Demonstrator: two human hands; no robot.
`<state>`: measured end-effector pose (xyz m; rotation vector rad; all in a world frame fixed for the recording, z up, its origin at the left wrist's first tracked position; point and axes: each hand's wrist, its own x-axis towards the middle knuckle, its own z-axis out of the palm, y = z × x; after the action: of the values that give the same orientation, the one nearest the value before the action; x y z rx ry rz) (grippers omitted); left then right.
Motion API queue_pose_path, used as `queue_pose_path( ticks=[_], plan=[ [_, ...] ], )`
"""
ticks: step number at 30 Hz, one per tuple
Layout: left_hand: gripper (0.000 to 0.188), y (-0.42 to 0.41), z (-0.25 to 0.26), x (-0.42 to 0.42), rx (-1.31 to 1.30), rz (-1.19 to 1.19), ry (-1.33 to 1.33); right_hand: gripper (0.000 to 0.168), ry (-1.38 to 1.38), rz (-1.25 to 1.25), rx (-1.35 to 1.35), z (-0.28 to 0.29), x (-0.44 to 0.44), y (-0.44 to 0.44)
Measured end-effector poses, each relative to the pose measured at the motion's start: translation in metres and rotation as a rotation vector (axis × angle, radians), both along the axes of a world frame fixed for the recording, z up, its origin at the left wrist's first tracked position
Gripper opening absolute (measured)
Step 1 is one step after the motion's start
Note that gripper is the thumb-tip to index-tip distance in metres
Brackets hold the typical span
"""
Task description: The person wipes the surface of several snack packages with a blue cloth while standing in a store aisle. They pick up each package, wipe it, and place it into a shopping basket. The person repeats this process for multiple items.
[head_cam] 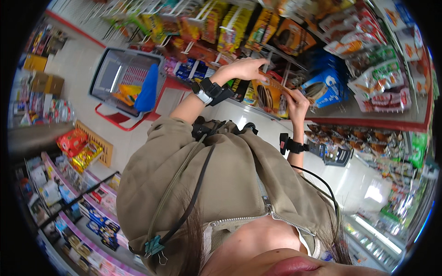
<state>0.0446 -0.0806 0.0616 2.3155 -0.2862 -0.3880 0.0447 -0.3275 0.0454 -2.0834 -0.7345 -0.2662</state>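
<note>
An orange snack packet (269, 95) is held in front of the shelf, its printed face showing long brown food pieces. The thumb and fingers of my left hand (244, 69) are at its upper left edge. My right hand (299, 104) pinches the right end of the same packet. Just beyond it, blue snack packets (323, 88) hang in a row to the right. Further up, an orange and black packet (291, 36) hangs on the rack, with yellow packets (234, 29) to its left.
A grey shopping basket (98, 74) with a red handle stands at the left, holding a blue item (147, 89) and a yellow packet (129, 94). The shelf's red edge (373, 124) runs at the right. Stocked shelves (69, 220) lie at lower left.
</note>
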Motion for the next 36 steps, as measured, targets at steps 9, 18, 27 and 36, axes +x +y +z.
queue_pose_path(
  ticks=[9, 18, 27, 36],
  plan=[
    [0.02, 0.13, 0.037, -0.12, 0.173, 0.396, -0.174, 0.01, 0.188, 0.428, -0.161, 0.042, -0.02, 0.129],
    [0.033, 0.274, 0.055, -0.248, -0.15, 1.013, -0.705, 0.018, -0.047, 0.572, 0.031, 0.103, -0.067, 0.336],
    [0.03, 0.343, -0.106, -0.339, -0.101, 1.132, -0.121, 0.023, -0.09, 0.586, -0.047, 0.012, -0.105, 0.498],
    [0.033, 0.347, -0.135, -0.332, 0.116, 1.102, -0.121, 0.021, -0.049, 0.635, -0.55, -0.127, -0.143, 0.515]
  ],
)
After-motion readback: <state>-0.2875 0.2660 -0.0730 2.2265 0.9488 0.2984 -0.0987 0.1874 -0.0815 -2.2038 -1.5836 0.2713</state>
